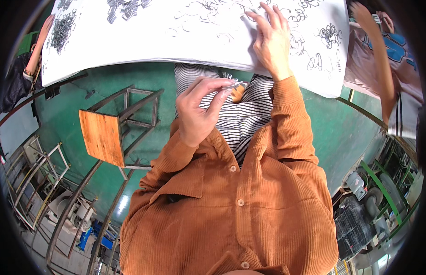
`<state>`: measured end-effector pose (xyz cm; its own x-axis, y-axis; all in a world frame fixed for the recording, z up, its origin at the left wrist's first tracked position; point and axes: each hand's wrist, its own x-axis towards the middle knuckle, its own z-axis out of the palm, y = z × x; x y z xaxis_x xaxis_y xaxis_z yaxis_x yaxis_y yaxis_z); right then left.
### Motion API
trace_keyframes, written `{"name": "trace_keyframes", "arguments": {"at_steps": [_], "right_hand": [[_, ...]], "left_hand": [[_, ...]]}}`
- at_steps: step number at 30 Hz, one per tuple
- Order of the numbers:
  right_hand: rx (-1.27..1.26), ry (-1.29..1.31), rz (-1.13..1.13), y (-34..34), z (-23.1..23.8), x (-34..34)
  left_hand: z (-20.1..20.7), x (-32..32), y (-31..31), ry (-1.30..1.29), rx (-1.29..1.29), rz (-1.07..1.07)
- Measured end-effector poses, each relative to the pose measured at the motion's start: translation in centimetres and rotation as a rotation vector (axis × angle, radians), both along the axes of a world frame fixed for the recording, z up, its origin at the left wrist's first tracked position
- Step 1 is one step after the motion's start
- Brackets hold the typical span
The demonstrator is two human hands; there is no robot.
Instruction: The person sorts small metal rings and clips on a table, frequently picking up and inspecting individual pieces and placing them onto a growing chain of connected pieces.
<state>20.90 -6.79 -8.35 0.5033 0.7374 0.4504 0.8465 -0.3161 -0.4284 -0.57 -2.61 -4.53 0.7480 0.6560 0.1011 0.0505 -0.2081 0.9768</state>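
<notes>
At far left, a co-worker's hand (pixel 49 23) by the edge of a long, white-covered worktop (pixel 130 43). Just beside, on the worktop, a dense heap of thin, dark grey, wire-like pieces (pixel 62 33). Nearer, over the green floor (pixel 61 117), a stool (pixel 101 137) with a square orange-brown wooden seat and dark metal legs. Farther back on the worktop, a loose cluster of short, dark grey, strip-like pieces (pixel 126 10).

Then the left hand (pixel 200 107), raised in front of the worktop's near edge, above black-and-white striped trousers (pixel 238 121). With a grip drawn closed, thumb against forefinger, on a small, shiny grey sliver (pixel 235 85): right between the fingertips, jutting out rightward, too small to tell in detail.

Across the worktop's middle, a scatter of thin, dark, curved pieces (pixel 208 17). Next, reaching in among these, the right hand (pixel 273 46), with a grip loosely spread, fingertips low over the white surface; cannot tell whether pinching any. Further right, a tangled dark pile of curved wire-like pieces (pixel 329 35), and a second co-worker's forearm (pixel 381 59) beyond the worktop's edge.
</notes>
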Motion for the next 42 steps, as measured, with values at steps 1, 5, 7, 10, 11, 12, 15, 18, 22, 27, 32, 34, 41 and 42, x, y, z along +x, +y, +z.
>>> {"name": "trace_keyframes", "arguments": {"at_steps": [1,5,7,10,11,12,15,18,22,27,32,34,41,42], "right_hand": [[0.04,0.037,-0.087,-0.7,-1.0,0.6],[0.01,-0.003,-0.122,-1.8,-1.1,1.2],[-0.056,-0.003,-0.058,-1.8,-1.1,0.9],[0.087,-0.128,-0.033,-1.9,-1.7,1.5],[0.124,-0.111,-0.043,-2.1,-2.2,1.9],[0.126,-0.11,-0.066,-2.2,-2.6,2.1],[0.121,-0.11,-0.123,-1.9,-2.8,2.3],[0.042,-0.065,-0.138,-0.7,-2.0,1.3],[-0.073,-0.034,-0.134,0.1,-2.6,1.2],[0.34,-0.018,-0.174,-0.5,-2.5,1.6],[0.416,0.007,-0.426,-1.7,-3.7,2.9],[0.409,-0.011,-0.432,-1.7,-3.8,3.0],[0.329,-0.068,-0.357,-1.4,-3.3,2.2],[0.319,-0.091,-0.35,-1.3,-3.3,2.1]], "left_hand": [[0.0,0.3,0.0,-0.014,0.004,-0.011],[-0.2,0.3,0.0,-0.042,0.007,-0.014],[-0.1,0.5,-0.1,-0.027,-0.003,-0.014],[0.1,0.6,-0.3,-0.033,-0.017,-0.026],[0.1,0.6,-0.3,-0.03,-0.011,-0.026],[0.2,0.6,-0.3,-0.028,-0.004,-0.026],[0.3,0.7,-0.3,-0.024,0.006,-0.031],[0.3,0.7,-0.4,-0.019,-0.005,-0.044],[0.5,0.8,-0.4,-0.014,-0.024,-0.053],[0.2,0.9,-0.2,-0.018,-0.007,-0.052],[0.1,1.0,-0.3,-0.019,-0.004,-0.058],[0.2,1.0,-0.3,-0.03,-0.003,-0.057],[0.3,1.0,-0.4,-0.051,-0.012,-0.063],[0.3,1.0,-0.4,-0.049,-0.011,-0.062]]}}
